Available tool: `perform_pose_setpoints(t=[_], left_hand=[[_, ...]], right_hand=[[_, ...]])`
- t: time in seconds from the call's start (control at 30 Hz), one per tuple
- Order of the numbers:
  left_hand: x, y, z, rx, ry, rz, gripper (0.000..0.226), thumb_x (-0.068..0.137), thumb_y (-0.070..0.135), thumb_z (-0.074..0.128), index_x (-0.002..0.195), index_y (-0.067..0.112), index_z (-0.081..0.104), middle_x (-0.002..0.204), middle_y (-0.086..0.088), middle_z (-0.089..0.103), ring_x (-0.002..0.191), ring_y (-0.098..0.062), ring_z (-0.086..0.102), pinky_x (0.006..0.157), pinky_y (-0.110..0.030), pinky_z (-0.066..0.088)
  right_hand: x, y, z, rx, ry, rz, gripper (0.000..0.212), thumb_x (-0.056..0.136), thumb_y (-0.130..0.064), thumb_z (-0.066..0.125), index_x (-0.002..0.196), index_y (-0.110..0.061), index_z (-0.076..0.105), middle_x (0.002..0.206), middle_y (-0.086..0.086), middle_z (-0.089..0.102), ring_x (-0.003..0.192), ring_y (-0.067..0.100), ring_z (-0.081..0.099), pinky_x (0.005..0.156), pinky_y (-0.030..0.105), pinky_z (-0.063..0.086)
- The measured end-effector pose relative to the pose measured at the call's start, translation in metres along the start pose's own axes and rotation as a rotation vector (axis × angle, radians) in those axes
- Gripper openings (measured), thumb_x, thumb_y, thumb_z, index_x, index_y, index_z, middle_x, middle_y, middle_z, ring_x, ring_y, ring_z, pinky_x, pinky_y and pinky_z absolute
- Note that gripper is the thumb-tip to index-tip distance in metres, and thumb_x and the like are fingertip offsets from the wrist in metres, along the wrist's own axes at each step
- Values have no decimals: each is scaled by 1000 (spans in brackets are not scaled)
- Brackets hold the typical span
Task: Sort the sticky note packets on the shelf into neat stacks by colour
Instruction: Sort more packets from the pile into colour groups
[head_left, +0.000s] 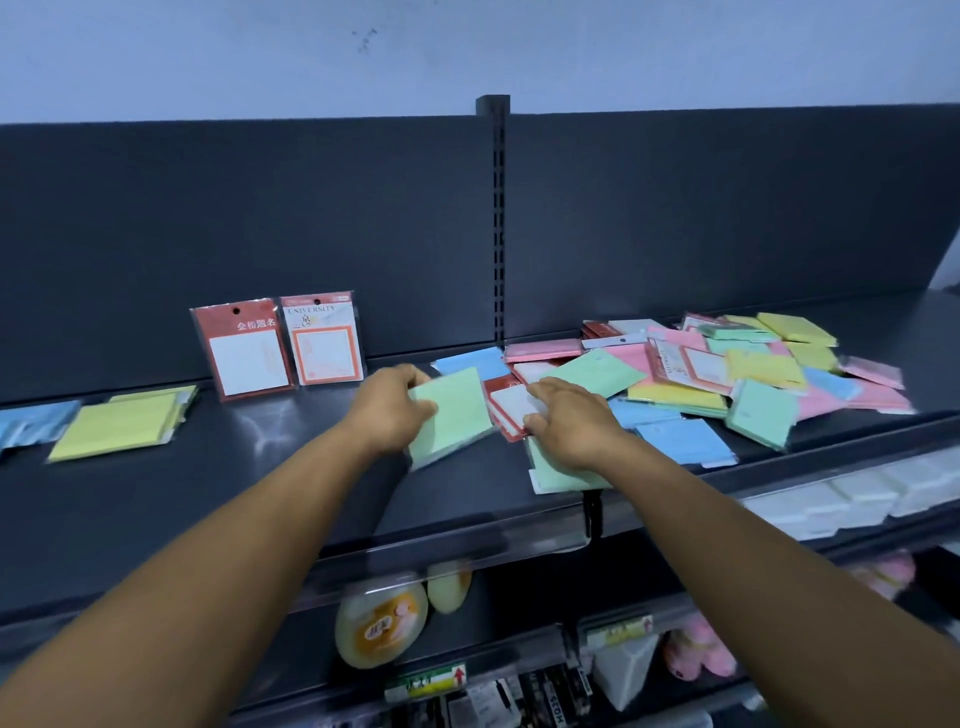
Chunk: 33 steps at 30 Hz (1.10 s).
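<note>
Gripping a mint-green packet (451, 415) with the left hand (390, 410), thumb on its top face and fingers curled round its left edge, so it's sitting tilted above the dark shelf (260, 499). The packet looks like a flat square of pale green paper in clear wrap, with a glossy plastic edge showing along the bottom. The right hand (569, 421) is lying fingers-down on a red-and-white packet (511, 410), fingers slightly bent and pressing on it; can't really tell if it's pinching or just resting. Another green packet (558, 475) is lying flat under that wrist, right by the shelf's front lip.

Off to the right, a messy pile of packets (753, 369) is sprawling across the shelf: pink, yellow, blue, green and a few red-bordered ones, overlapping at all angles. On the left, a yellow stack (122, 423) is lying flat next to a blue stack (36, 423) at the edge of view. Two red-framed packets (280, 343) are standing upright, leaning against the dark back panel (260, 234), one with "UNIVERSITY" printed on it.

A lower shelf (467, 670) is holding assorted small goods, mostly blurry.
</note>
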<state>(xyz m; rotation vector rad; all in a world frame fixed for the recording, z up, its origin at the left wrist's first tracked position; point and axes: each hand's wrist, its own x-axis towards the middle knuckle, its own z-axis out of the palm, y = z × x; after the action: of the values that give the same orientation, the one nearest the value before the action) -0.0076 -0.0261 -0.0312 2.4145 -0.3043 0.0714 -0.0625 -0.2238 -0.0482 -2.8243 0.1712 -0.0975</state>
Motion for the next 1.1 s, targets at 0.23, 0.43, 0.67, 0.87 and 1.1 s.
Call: perform_pose_setpoints(t=[0.23, 0.43, 0.67, 0.87, 1.1], left_hand=[[15, 40, 11, -176, 44, 119, 2, 89, 16, 60, 90, 17, 60, 95, -1, 66, 86, -20, 59, 72, -27, 44], [26, 56, 40, -73, -69, 142, 23, 89, 0, 48, 96, 21, 55, 92, 1, 59, 75, -18, 52, 53, -18, 37], [40, 50, 51, 100, -134, 112, 49, 83, 5, 55, 128, 22, 49, 108, -5, 60, 85, -21, 52, 66, -23, 39], [44, 44, 53, 30, -127, 87, 44, 82, 6, 60, 122, 23, 53, 100, -4, 58, 77, -20, 53, 52, -19, 39], [41, 26, 36, -163, -10, 28, 18, 85, 12, 64, 100, 18, 56, 84, -2, 64, 75, -20, 58, 60, -24, 45]], right_hand=[[16, 29, -22, -3, 105, 138, 54, 99, -30, 44, 149, -16, 28, 155, 4, 30, 141, 25, 29, 114, 35, 24], [38, 56, -32, -70, 119, 201, 55, 97, -29, 45, 148, -17, 29, 149, 7, 39, 138, 28, 32, 114, 37, 20], [57, 71, -39, -148, -83, 293, 84, 89, -53, 53, 152, -15, 12, 155, 12, 28, 146, 33, 9, 114, 42, 18], [68, 64, -43, -54, 45, 298, 72, 79, -40, 71, 137, -11, 38, 133, 10, 50, 131, 33, 35, 102, 36, 34], [75, 71, -53, 544, 262, 251, 13, 82, -16, 65, 76, -5, 65, 71, 5, 58, 67, 19, 52, 67, 33, 48]])
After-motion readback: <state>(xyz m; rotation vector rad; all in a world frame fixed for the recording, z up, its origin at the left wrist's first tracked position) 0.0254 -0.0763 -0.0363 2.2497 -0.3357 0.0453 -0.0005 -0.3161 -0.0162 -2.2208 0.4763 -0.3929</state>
